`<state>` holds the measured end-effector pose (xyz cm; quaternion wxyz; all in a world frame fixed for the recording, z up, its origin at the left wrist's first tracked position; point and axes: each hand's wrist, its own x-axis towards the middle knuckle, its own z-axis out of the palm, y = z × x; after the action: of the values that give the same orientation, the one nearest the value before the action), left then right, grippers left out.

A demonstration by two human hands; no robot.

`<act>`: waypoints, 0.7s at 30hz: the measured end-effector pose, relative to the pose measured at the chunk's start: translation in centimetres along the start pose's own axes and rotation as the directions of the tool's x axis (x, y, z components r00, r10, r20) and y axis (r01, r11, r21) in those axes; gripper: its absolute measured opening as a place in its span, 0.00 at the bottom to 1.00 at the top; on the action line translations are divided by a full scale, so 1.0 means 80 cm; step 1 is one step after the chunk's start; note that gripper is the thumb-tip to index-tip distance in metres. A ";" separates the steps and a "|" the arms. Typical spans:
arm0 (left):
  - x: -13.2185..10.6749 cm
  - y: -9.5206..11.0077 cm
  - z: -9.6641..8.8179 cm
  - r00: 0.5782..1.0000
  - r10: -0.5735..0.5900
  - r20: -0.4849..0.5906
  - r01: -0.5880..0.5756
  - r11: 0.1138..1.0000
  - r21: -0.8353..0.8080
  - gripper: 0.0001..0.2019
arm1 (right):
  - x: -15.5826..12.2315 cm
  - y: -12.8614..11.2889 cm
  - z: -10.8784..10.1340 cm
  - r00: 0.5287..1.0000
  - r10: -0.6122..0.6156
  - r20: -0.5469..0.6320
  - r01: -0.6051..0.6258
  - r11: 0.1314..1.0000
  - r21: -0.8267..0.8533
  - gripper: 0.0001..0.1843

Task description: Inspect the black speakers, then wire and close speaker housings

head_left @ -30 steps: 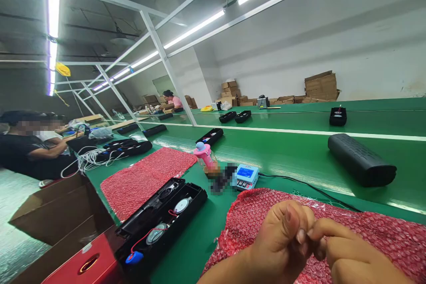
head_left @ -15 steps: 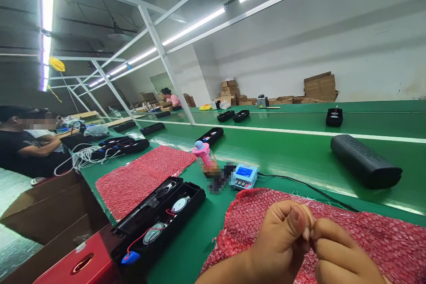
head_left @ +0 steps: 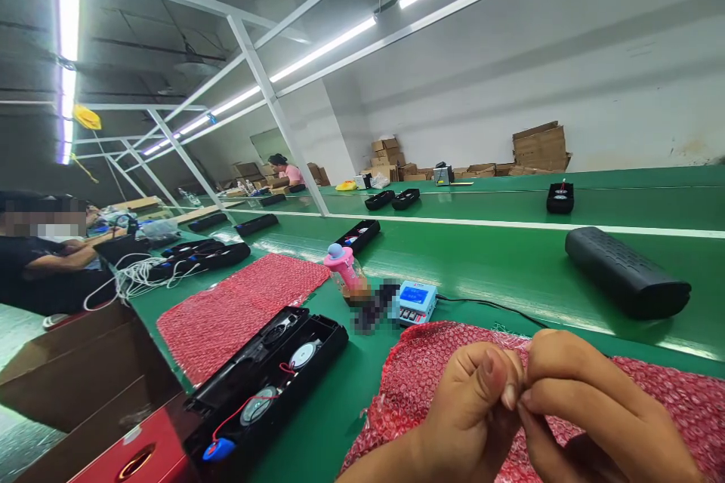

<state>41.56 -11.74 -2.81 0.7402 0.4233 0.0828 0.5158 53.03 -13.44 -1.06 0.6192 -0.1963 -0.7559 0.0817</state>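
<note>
Above the red bubble wrap (head_left: 422, 362), my left hand (head_left: 476, 400) and my right hand (head_left: 600, 400) meet at their fingertips. The left thumb presses against the curled fingers, closed in a pinch. My right thumb and index finger pinch at the same spot. Whatever lies between the fingertips is too small or too hidden to make out. To the left lies an opened black speaker housing (head_left: 322, 362), with round speaker drivers, red wires and a blue-wrapped battery (head_left: 218, 450) inside.
A light-blue device with a screen (head_left: 418, 303) trails a black cable rightward. Beside it stands a pink-lidded bottle (head_left: 347, 275). One closed black speaker (head_left: 626, 272) lies at right. More red bubble wrap (head_left: 243, 309) and a red box (head_left: 141, 449) are at left. Co-workers sit farther off.
My right hand has turned and its fingers have lifted and spread more around the pinch. My left hand has barely moved. The camera has shifted slightly.
</note>
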 end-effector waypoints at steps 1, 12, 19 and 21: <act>0.000 -0.001 -0.001 0.999 -0.016 -0.028 0.016 1.000 0.014 0.30 | 0.001 0.001 -0.001 1.000 0.006 0.004 -0.006 1.000 0.002 0.13; -0.002 0.002 0.001 0.991 -0.058 -0.118 0.064 0.997 0.052 0.31 | 0.005 0.009 -0.010 0.987 -0.144 0.071 0.147 0.989 -0.034 0.08; -0.009 0.014 0.013 0.984 -0.076 -0.160 0.087 0.994 0.068 0.27 | 0.011 0.009 -0.009 0.977 -0.202 0.076 0.210 0.970 -0.125 0.10; -0.009 0.014 0.014 0.983 -0.090 -0.157 0.099 0.994 0.050 0.28 | 0.016 0.009 -0.009 0.975 -0.199 0.098 0.210 0.971 -0.118 0.10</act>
<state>41.07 -12.81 -1.54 0.7427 0.3988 0.1749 0.5087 53.66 -12.37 -0.01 0.5777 -0.1530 -0.8015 -0.0229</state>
